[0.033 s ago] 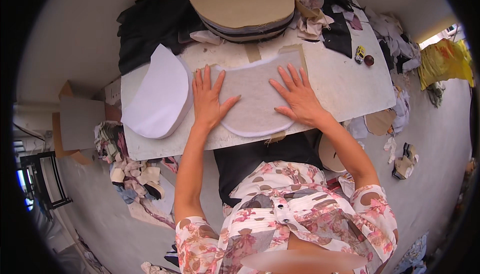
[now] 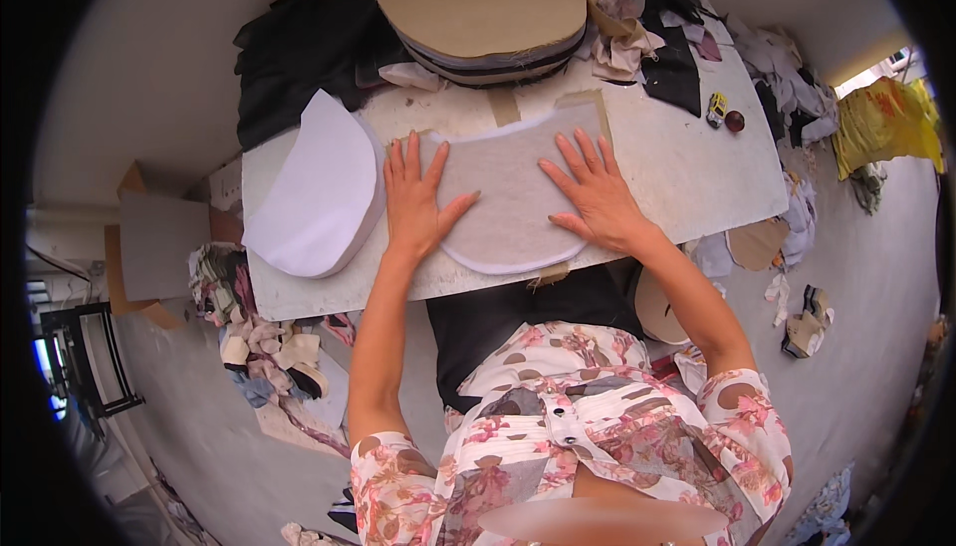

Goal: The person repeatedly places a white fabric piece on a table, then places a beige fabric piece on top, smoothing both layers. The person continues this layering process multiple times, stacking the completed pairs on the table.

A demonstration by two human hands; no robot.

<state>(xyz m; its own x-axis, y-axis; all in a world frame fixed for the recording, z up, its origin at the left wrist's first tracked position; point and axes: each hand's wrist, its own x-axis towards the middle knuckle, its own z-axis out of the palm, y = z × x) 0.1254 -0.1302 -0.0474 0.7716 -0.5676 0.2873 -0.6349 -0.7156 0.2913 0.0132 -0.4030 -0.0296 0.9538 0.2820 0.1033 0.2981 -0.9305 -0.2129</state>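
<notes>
A grey fabric panel with a white edge lies flat on the table in front of me, curved along its near side. My left hand rests on its left edge, fingers spread and thumb pointing inward. On the right edge lies my right hand, also spread flat with the thumb turned in. Neither hand grips anything. Just left of my left hand sits a stack of white curved pieces. Beyond the panel stands a thick stack of cut pieces with a tan one on top.
Black fabric covers the far left of the white table. A small yellow toy car and a dark red ball sit at the right. Scrap piles and a cardboard box lie left; a yellow bag stands right.
</notes>
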